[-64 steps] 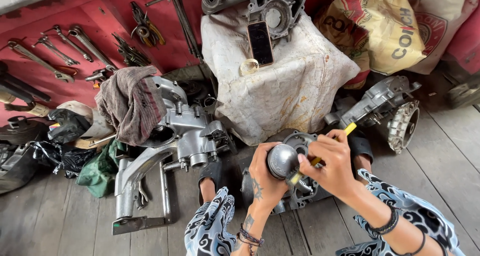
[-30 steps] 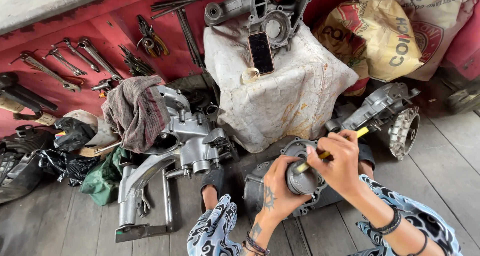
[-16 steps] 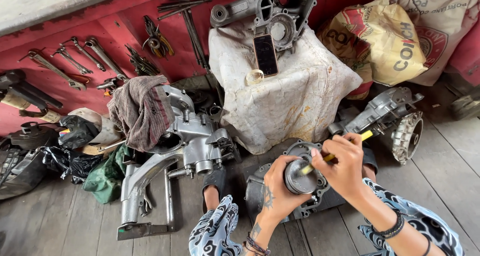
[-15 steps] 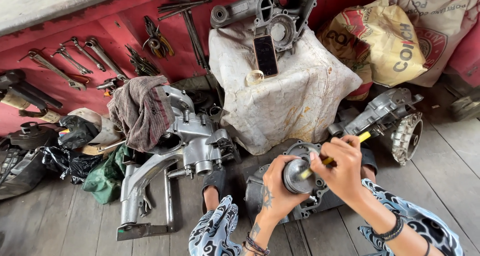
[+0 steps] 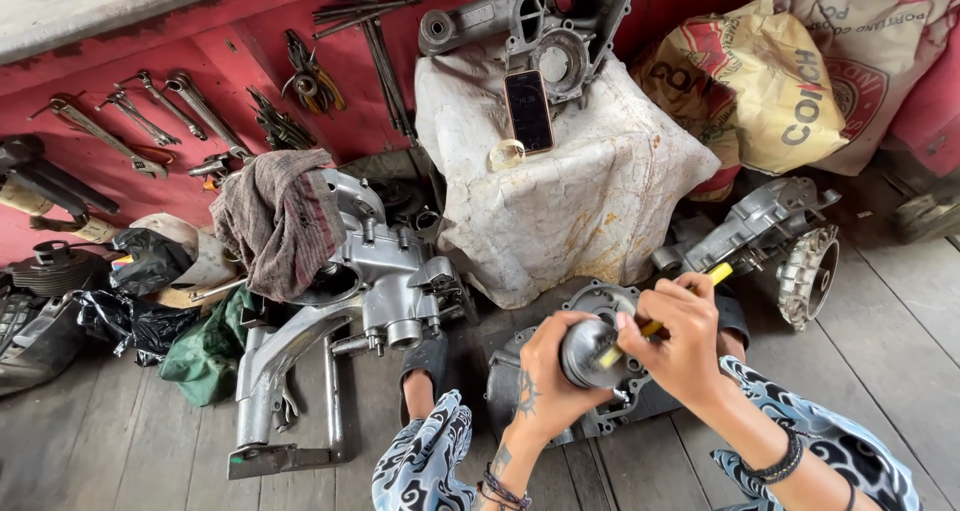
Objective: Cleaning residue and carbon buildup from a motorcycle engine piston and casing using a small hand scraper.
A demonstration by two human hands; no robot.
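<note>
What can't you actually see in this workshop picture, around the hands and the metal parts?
- Tip of the yellow-handled tool: head view, hidden behind the right hand and the round metal part.
- Underside of that part: covered by the left hand.
- Engine casing below: mostly blocked by both hands.
- Phone screen: dark, nothing readable.
- Grey casing: partly under a rag.
</note>
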